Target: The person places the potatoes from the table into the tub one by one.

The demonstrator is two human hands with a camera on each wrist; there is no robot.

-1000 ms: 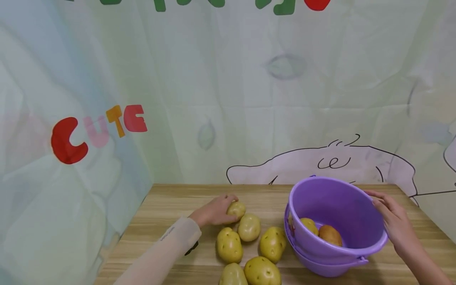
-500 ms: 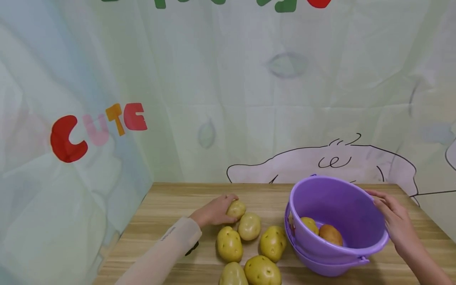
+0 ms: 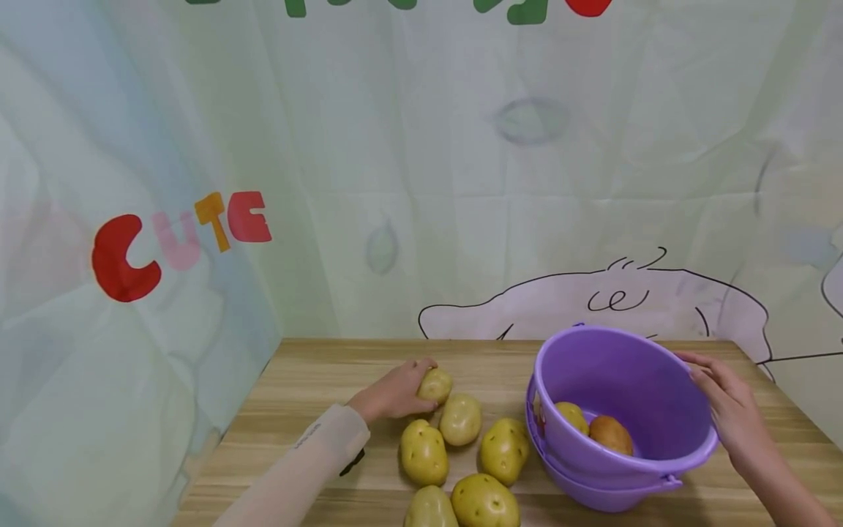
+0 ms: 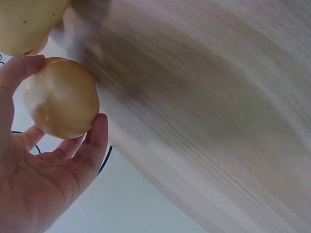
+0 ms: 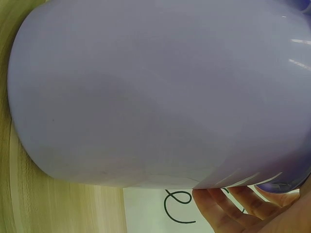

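My left hand (image 3: 395, 391) grips a pale yellow potato (image 3: 436, 386) at the back of the group on the wooden table. In the left wrist view the thumb lies on one side of this potato (image 4: 62, 98) and curled fingertips touch the other. Another potato (image 3: 460, 420) sits right beside it. My right hand (image 3: 731, 406) rests against the outside of a purple bucket (image 3: 632, 366), near the rim, its fingers fairly straight. Inside the bucket lie a yellow potato (image 3: 571, 416) and a browner, potato-like one (image 3: 610, 435). The bucket's wall (image 5: 146, 97) fills most of the right wrist view.
Nearer the front are more potatoes: a yellow one (image 3: 424, 453), another (image 3: 504, 451) close to the bucket, a large one (image 3: 486, 501) and a paler one (image 3: 431, 509). A printed cloth backdrop (image 3: 395, 146) hangs behind the table (image 3: 323, 359).
My left hand and the potato in it have shifted very slightly left. The right hand, bucket and other potatoes stay in place.
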